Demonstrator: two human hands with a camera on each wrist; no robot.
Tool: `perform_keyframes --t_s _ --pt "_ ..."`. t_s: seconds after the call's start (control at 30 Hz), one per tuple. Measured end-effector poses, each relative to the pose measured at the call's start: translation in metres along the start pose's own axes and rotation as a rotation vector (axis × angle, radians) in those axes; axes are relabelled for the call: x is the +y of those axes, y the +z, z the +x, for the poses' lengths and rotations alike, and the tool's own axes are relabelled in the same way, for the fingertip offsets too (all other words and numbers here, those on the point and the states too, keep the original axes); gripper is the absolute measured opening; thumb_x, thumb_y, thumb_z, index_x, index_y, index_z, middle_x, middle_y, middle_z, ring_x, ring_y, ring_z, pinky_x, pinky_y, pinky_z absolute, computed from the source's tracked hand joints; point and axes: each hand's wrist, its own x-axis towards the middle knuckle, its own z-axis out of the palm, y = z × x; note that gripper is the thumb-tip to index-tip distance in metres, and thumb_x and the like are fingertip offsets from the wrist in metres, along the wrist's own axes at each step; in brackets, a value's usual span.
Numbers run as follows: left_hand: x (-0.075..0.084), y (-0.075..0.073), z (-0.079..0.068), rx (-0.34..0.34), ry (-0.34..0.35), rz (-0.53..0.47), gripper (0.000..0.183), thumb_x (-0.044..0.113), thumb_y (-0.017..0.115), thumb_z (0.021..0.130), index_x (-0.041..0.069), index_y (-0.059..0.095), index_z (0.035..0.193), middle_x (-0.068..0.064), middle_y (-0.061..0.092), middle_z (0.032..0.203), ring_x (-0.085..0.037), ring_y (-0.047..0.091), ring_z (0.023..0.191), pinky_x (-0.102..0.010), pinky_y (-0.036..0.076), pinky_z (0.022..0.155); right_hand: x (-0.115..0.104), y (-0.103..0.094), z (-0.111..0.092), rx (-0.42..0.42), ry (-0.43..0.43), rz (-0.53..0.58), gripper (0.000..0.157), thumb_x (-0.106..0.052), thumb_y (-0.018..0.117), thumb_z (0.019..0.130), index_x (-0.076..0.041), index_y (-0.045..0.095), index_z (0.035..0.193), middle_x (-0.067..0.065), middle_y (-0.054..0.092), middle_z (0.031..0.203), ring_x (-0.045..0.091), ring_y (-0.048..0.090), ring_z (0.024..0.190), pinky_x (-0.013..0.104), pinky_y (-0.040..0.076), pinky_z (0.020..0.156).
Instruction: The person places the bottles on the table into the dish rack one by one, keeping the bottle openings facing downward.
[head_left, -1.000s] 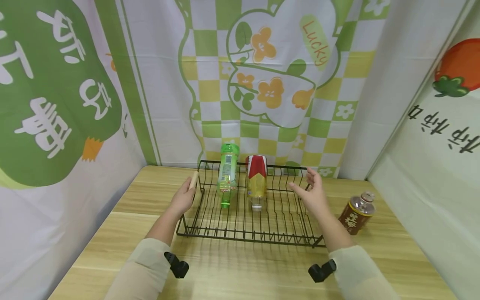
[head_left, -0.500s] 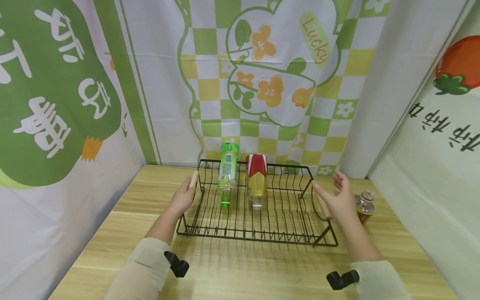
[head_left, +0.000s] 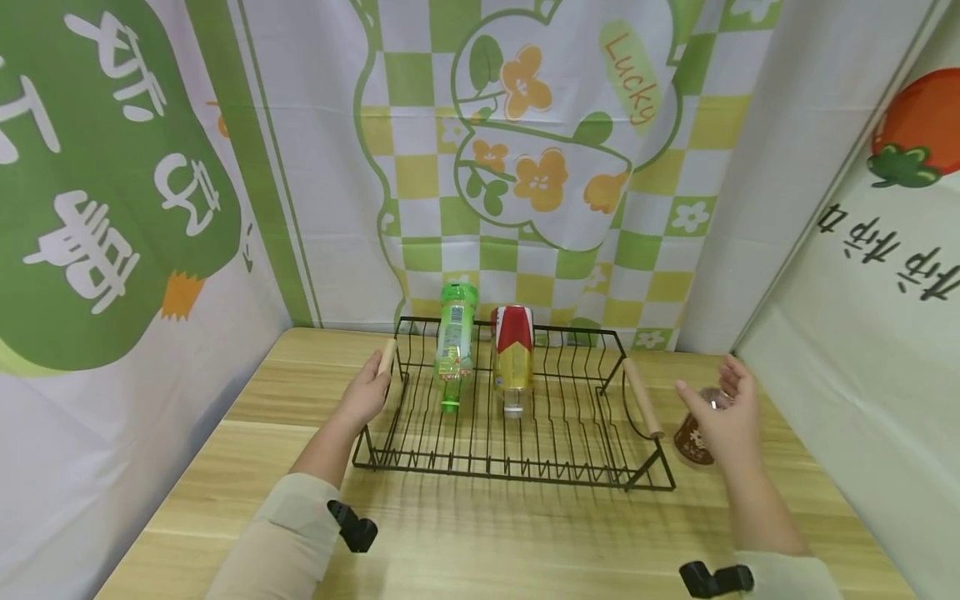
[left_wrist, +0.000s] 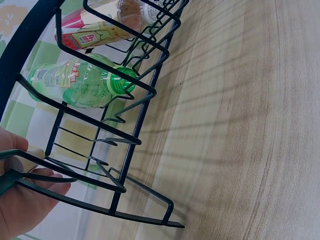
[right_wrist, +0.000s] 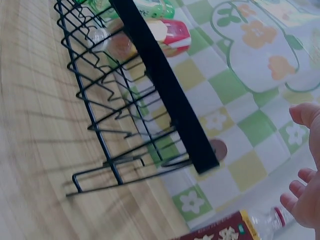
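My left hand (head_left: 366, 392) holds the pale wooden handle (head_left: 387, 357) on the left side of a black wire dish rack (head_left: 510, 477); in the left wrist view its fingers (left_wrist: 59, 187) curl round that handle. Over at the right, my right hand (head_left: 733, 429) is raised beside a brown-labelled plastic bottle (head_left: 693, 443), fingers apart and thumb spread. It partly hides the bottle in the head view. The right wrist view shows a gap between this hand and the bottle (right_wrist: 220, 229). Lying in the rack are a green bottle (head_left: 455, 333) and a red-and-yellow bottle (head_left: 513, 346), necks towards me.
The rack's right wooden handle (head_left: 642, 398) stands between the rack and the brown bottle. Underneath is a wood-grain table (head_left: 480, 542). A printed cloth (head_left: 420, 179) hangs behind the rack, with more cloth walls on both sides.
My right hand has moved right, from over the rack's right end, past its handle, to the brown bottle. The left hand stays on its handle, and the rack and its bottles keep their places.
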Motion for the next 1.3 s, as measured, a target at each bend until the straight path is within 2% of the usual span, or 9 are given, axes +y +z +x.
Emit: perform_keyframes --t_s 0.2,0.43,0.67,0.8,1.0,1.3 --pt "0.000 0.000 0.001 -0.002 0.002 0.000 0.058 0.023 0.025 0.107 0.010 0.000 0.159 -0.017 0.003 0.165 -0.039 0.004 0.151 -0.058 0.010 0.121 0.010 -0.011 0.001 0.070 0.045 -0.011 0.090 -0.034 0.069 0.092 -0.015 0.010 0.158 0.018 0.018 0.161 0.036 0.023 0.147 0.048 0.023 0.122" --pt "0.001 0.000 0.000 -0.004 0.001 -0.008 0.058 0.024 0.024 0.108 0.010 0.000 0.159 -0.017 0.003 0.165 -0.038 0.004 0.152 -0.058 0.009 0.121 0.021 -0.021 -0.001 0.070 0.076 -0.083 0.094 -0.037 0.067 0.092 -0.013 0.005 0.159 0.019 0.012 0.163 0.047 0.022 0.145 0.062 0.026 0.115" --pt "0.003 0.000 -0.002 -0.005 0.001 0.003 0.059 0.024 0.024 0.107 0.010 -0.001 0.159 -0.018 0.003 0.165 -0.039 0.005 0.151 -0.058 0.010 0.121 0.041 -0.024 0.000 0.128 0.063 -0.149 0.091 -0.032 0.068 0.091 -0.009 0.009 0.158 0.018 0.014 0.163 0.042 0.018 0.148 0.060 0.019 0.119" --pt "0.004 0.000 -0.003 -0.007 -0.004 0.002 0.059 0.024 0.024 0.107 0.010 -0.001 0.159 -0.018 0.003 0.165 -0.039 0.004 0.151 -0.059 0.009 0.121 0.055 -0.026 0.002 0.134 0.068 -0.165 0.094 -0.033 0.069 0.091 -0.007 0.008 0.158 0.018 0.012 0.164 0.044 0.017 0.148 0.062 0.017 0.119" --pt "0.004 0.001 -0.004 -0.005 -0.006 0.000 0.059 0.023 0.024 0.108 0.011 -0.001 0.159 -0.018 0.003 0.165 -0.039 0.004 0.151 -0.058 0.009 0.121 0.072 -0.024 0.006 0.130 0.085 -0.189 0.098 -0.032 0.071 0.089 -0.004 0.007 0.157 0.025 0.015 0.161 0.048 0.021 0.145 0.065 0.021 0.115" --pt "0.005 0.002 -0.004 0.001 -0.007 -0.005 0.059 0.024 0.026 0.107 0.010 0.001 0.159 -0.017 0.004 0.165 -0.039 0.004 0.151 -0.059 0.009 0.121 0.083 -0.021 0.011 0.104 0.106 -0.186 0.099 -0.029 0.071 0.089 -0.005 0.003 0.157 0.029 0.016 0.159 0.051 0.022 0.143 0.068 0.025 0.112"
